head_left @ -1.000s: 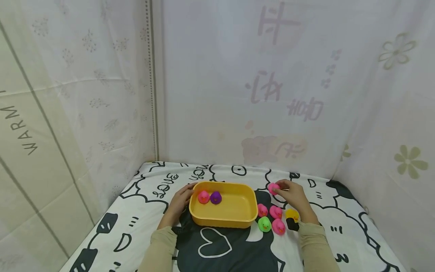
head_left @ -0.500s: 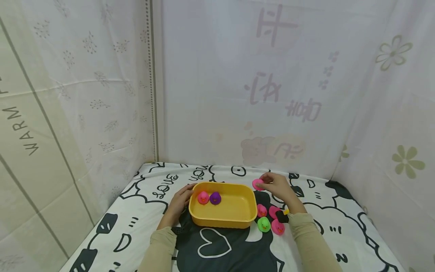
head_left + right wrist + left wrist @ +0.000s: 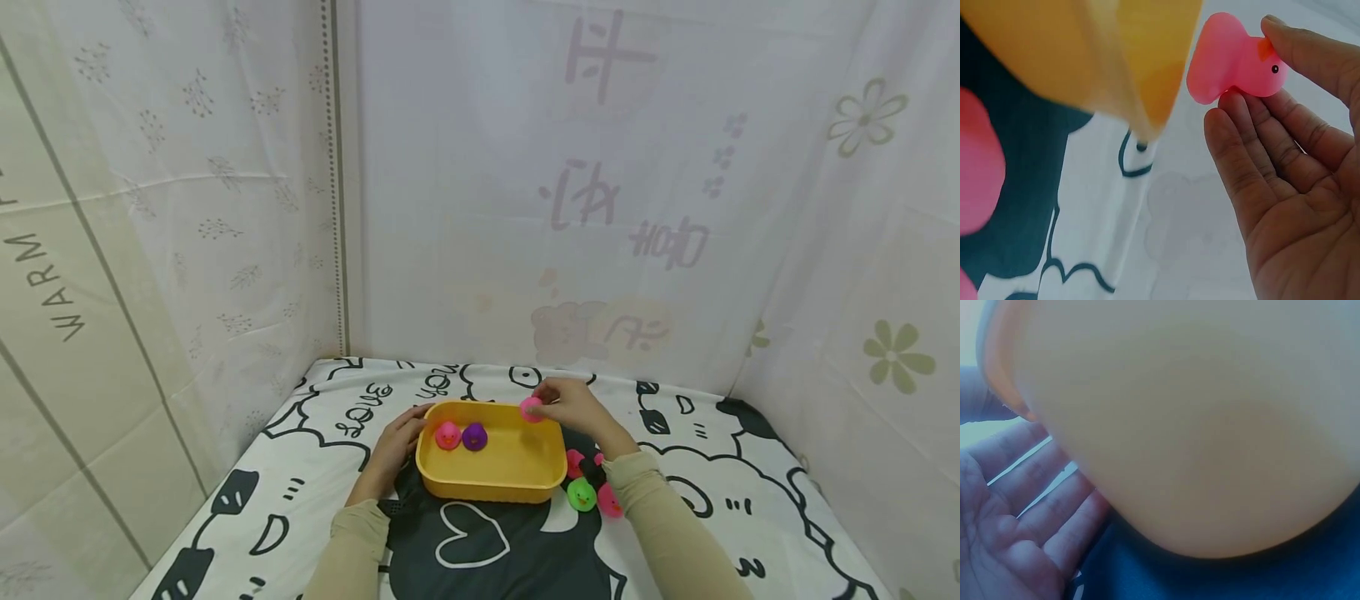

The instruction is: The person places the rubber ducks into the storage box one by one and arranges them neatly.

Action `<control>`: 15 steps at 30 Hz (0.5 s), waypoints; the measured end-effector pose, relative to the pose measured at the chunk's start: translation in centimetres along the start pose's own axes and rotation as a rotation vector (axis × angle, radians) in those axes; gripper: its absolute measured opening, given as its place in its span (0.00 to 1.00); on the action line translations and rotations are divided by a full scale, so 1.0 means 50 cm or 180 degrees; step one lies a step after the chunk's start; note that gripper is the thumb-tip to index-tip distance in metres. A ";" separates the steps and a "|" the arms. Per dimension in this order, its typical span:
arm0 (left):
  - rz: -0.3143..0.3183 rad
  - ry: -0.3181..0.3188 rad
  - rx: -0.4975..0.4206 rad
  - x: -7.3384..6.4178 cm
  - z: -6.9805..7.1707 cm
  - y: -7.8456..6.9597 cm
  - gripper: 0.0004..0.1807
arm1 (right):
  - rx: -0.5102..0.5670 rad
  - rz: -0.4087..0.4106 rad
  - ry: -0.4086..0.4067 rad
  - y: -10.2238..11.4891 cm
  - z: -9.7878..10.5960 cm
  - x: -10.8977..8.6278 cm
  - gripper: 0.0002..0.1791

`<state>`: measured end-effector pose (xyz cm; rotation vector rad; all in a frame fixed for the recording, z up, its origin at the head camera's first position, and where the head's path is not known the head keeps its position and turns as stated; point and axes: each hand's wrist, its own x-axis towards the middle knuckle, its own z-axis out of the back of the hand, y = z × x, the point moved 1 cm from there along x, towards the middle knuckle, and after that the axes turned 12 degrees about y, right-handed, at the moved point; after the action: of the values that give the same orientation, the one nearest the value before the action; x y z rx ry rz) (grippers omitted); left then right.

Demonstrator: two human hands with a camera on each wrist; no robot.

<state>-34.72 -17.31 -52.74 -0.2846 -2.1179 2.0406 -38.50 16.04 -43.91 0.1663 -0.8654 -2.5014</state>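
In the head view, a yellow plastic bin (image 3: 491, 492) holds a pink rubber duck (image 3: 448, 435) and a purple rubber duck (image 3: 475, 437) at its left end. My left hand (image 3: 395, 442) rests against the bin's left end; the left wrist view has its fingers (image 3: 1054, 506) extended along the outer wall. Above the bin's far right corner, my right hand (image 3: 573, 408) pinches another pink rubber duck (image 3: 532, 409). The right wrist view has this duck (image 3: 1229, 59) lying sideways between thumb and fingertips, beside the bin's wall (image 3: 1154, 62).
Right of the bin stand a green duck (image 3: 582, 494) and several pink ducks, among them one near the sleeve (image 3: 609, 501); the right forearm partly covers this group. A patterned black-and-white cloth (image 3: 300, 500) lies underneath. Pale curtains (image 3: 465, 208) hang behind and at both sides.
My right hand has carried the pink duck leftward, from beyond the loose ducks to over the bin's far right corner. Its forearm now hides the yellow duck. My left hand stays put.
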 end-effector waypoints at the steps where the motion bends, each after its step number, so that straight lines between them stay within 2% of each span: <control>1: 0.0004 -0.0006 0.0002 0.000 0.001 0.000 0.25 | -0.0017 0.0026 0.0038 0.005 -0.004 0.004 0.12; 8: 0.0024 -0.0041 -0.0003 0.005 0.006 0.003 0.23 | -0.0072 0.0020 0.0272 0.035 -0.036 0.023 0.11; 15: 0.0002 -0.0035 0.0009 0.005 0.005 0.008 0.24 | -0.0193 0.0181 0.0421 0.049 -0.048 0.027 0.11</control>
<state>-35.02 -17.45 -53.16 -0.2745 -2.1216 2.0500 -38.05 12.40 -44.28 0.2794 -0.7301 -2.4299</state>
